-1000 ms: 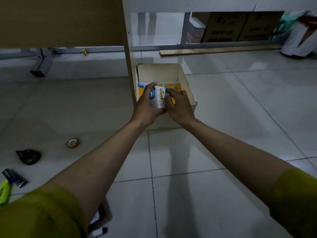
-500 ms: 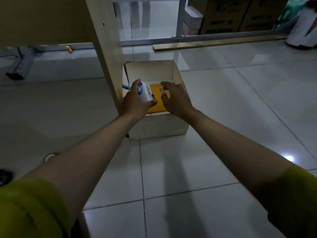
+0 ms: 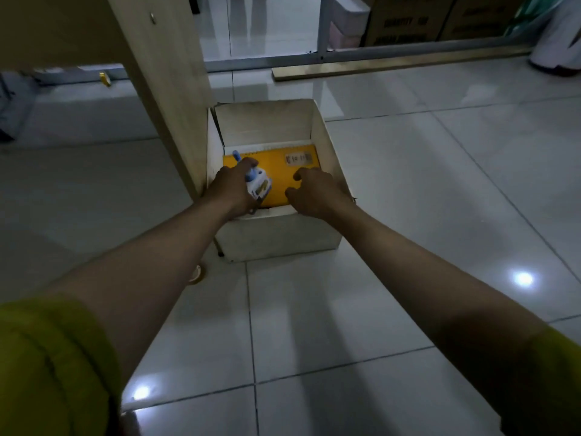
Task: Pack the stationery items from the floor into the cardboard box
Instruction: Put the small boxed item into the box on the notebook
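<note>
An open white cardboard box stands on the tiled floor against a wooden desk leg. A yellow spiral notebook lies flat inside it. My left hand reaches into the box's left side and grips a small white and blue item with a blue handle, held just above the notebook. My right hand hovers over the box's near right part with fingers curled apart, holding nothing. A roll of tape lies on the floor left of the box, partly hidden by my left forearm.
The wooden desk leg rises right beside the box's left wall. A metal frame bar and a wooden plank run across the floor behind, with brown cartons beyond. Glossy tiles surround the box.
My right hand has let go of the white and blue item and drawn aside. My left hand has lowered the item into the box's left side. The camera has moved closer.
</note>
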A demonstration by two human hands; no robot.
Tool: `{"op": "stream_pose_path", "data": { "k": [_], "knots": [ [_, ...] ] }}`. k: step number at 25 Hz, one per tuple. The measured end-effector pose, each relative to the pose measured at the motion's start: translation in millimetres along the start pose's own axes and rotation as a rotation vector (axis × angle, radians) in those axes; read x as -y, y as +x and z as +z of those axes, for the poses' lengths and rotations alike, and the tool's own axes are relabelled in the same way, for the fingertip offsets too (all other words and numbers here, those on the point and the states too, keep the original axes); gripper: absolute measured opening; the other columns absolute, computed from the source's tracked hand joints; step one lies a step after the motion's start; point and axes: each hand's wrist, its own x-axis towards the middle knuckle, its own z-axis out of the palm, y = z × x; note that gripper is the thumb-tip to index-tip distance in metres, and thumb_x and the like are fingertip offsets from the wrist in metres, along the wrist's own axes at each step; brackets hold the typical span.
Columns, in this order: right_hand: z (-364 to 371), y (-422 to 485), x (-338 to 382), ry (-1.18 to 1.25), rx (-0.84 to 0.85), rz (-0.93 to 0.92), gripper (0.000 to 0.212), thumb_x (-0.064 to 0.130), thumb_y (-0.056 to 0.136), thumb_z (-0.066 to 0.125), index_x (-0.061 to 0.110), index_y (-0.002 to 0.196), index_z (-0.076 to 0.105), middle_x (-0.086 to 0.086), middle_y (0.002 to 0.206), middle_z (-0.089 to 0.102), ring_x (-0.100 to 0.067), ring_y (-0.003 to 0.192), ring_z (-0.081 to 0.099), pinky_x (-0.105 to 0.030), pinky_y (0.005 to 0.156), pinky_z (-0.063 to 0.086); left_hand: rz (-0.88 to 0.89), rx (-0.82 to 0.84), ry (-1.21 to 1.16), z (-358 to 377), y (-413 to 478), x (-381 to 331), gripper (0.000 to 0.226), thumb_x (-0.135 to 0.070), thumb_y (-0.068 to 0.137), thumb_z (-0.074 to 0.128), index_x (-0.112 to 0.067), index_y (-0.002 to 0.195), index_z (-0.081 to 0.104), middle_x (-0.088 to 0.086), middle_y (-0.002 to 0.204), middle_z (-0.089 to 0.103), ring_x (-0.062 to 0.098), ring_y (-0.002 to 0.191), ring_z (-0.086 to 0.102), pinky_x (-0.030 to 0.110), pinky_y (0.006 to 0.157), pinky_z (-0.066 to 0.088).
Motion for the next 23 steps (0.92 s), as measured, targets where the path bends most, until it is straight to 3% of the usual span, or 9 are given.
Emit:
{"op": "stream_pose_path", "data": {
  "k": [3, 6, 10, 16, 20, 23],
  "knots": [
    [0.9, -1.3, 0.0, -0.014, 0.005, 0.012, 0.049, 0.035, 0.09, 0.05, 0.011, 0.132, 0.048, -0.012, 0.137, 0.048, -0.03, 0.122, 0.049, -0.035, 0.092, 0.043, 0.018, 0.034, 0.113, 3.9, 11.1, 6.0, 0.049, -0.011, 0.077, 0.07, -0.021, 0.118, 0.047, 0.021, 0.123, 0.048, 0.042, 0.102, 0.053, 0.039, 0.078, 0.047],
    [0.3, -0.3, 0.8, -0.021, 0.04, 0.012, 0.051, 0.037, 0.09, 0.049, 0.012, 0.135, 0.045, -0.011, 0.139, 0.047, -0.031, 0.124, 0.047, -0.036, 0.092, 0.043, 0.074, -0.05, 0.191, 8.0, 18.6, 12.4, 0.041, -0.002, 0.079, 0.064, -0.022, 0.104, 0.039, 0.019, 0.108, 0.047, 0.039, 0.098, 0.049, 0.044, 0.077, 0.045],
    [0.0, 0.2, 2.7, -0.018, 0.096, 0.023, 0.053, 0.039, 0.091, 0.05, 0.011, 0.135, 0.043, -0.011, 0.139, 0.047, -0.03, 0.123, 0.048, -0.038, 0.094, 0.044, 0.111, -0.15, 0.309, 14.5, 18.9, 11.6, 0.045, 0.015, 0.075, 0.048, -0.012, 0.111, 0.044, 0.017, 0.104, 0.049, 0.034, 0.11, 0.036, 0.044, 0.085, 0.037],
    [0.1, 2.6, 3.5, 0.027, 0.111, 0.062, 0.05, 0.036, 0.09, 0.052, 0.01, 0.132, 0.048, -0.011, 0.135, 0.052, -0.028, 0.118, 0.052, -0.033, 0.086, 0.043, 0.172, -0.003, 0.296, 16.5, 28.5, 20.7, 0.036, 0.01, 0.081, 0.049, -0.014, 0.107, 0.045, 0.017, 0.11, 0.056, 0.033, 0.106, 0.044, 0.041, 0.073, 0.038],
    [0.6, 3.9, 4.0, 0.06, 0.112, 0.074, 0.045, 0.033, 0.09, 0.053, 0.009, 0.127, 0.051, -0.011, 0.13, 0.055, -0.024, 0.103, 0.053, -0.028, 0.079, 0.039, 0.11, 0.099, 0.294, 10.3, 36.9, 16.8, 0.053, -0.003, 0.082, 0.06, -0.018, 0.128, 0.04, 0.02, 0.121, 0.049, 0.04, 0.115, 0.044, 0.043, 0.084, 0.042],
    [0.2, 3.0, 3.3, 0.062, 0.118, 0.064, 0.044, 0.032, 0.09, 0.053, 0.008, 0.127, 0.052, -0.012, 0.131, 0.055, -0.027, 0.111, 0.054, -0.028, 0.081, 0.039, 0.13, 0.09, 0.315, 14.0, 38.3, 19.9, 0.059, -0.002, 0.082, 0.063, -0.02, 0.133, 0.04, 0.021, 0.13, 0.042, 0.042, 0.118, 0.044, 0.044, 0.091, 0.043]
  ]
}}
